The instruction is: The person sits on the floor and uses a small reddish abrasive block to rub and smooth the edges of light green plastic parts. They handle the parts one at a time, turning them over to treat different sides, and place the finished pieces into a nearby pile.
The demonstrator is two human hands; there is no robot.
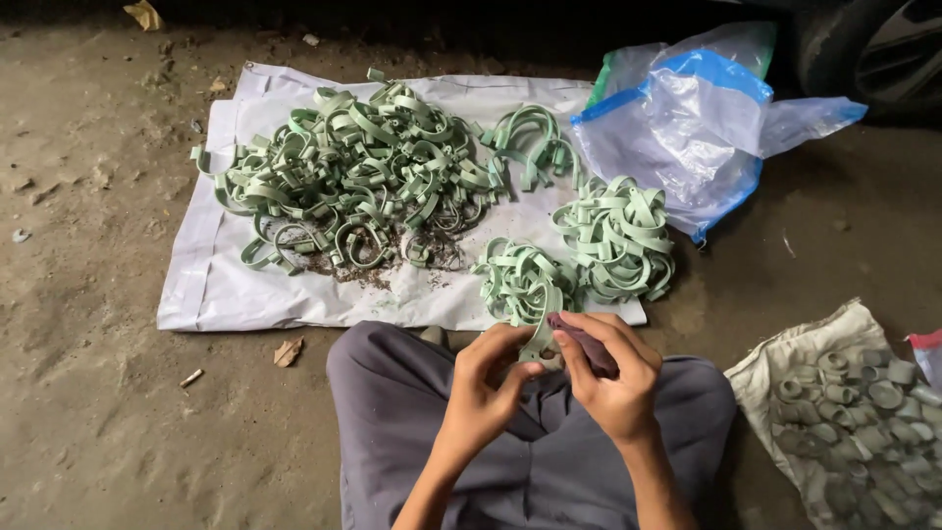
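I sit on the ground in grey trousers. My left hand (pixel 488 383) pinches the lower end of a pale green plastic clip (pixel 543 329) held up over my lap. My right hand (pixel 610 368) grips a small dark maroon tool (pixel 586 344) pressed against the same clip. Just beyond my hands lies a small bunch of green clips (pixel 515 275), with a second bunch (pixel 616 236) to its right. A big loose heap of green clips (pixel 353 167) covers the middle of a white sheet (pixel 211 285).
A clear and blue plastic bag (pixel 697 118) lies at the far right of the sheet. A dirty sack (pixel 854 422) with several grey round caps sits at my right. Bare dusty ground surrounds the sheet; a car wheel (pixel 883 49) shows at top right.
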